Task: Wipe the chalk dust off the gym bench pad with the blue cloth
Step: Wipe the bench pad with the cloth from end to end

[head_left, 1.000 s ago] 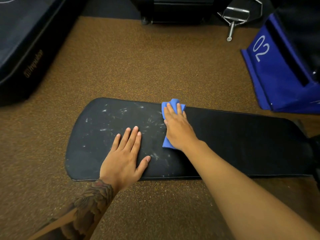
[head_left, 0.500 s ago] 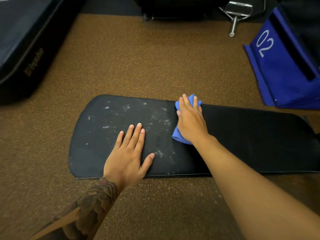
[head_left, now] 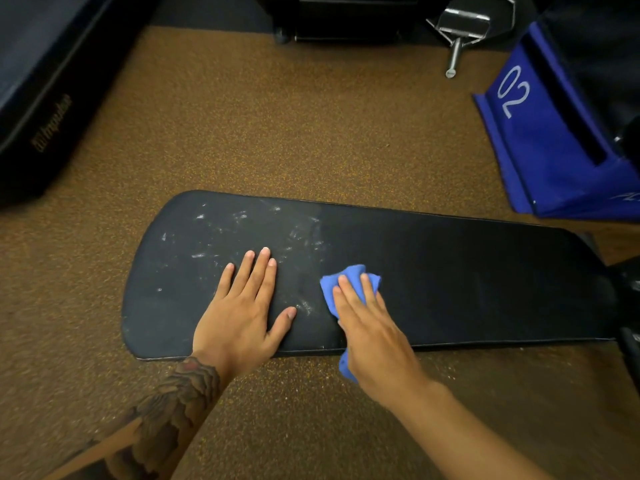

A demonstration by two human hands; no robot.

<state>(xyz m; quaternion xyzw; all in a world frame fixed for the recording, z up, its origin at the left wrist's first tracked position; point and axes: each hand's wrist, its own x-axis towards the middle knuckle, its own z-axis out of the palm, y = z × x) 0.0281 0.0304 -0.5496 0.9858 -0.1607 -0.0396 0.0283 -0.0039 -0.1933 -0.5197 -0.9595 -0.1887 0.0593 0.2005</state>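
The black gym bench pad (head_left: 467, 271) lies lengthwise across the brown floor. White chalk smears (head_left: 242, 230) mark its left half; the right half looks dark and clean. My left hand (head_left: 242, 313) rests flat on the pad near its front edge, fingers straight. My right hand (head_left: 370, 334) presses the crumpled blue cloth (head_left: 349, 277) onto the pad just right of the smears, fingers stretched over it. A corner of the cloth hangs over the pad's front edge under my palm.
A blue block marked "02" (head_left: 540, 140) stands at the right, close to the pad's far edge. A dark padded machine part (head_left: 45, 81) fills the far left. A metal handle (head_left: 457, 36) and black equipment base (head_left: 346, 19) sit at the back.
My right hand has drawn the cloth from the pad's far edge toward the front edge. The left hand has stayed flat in place.
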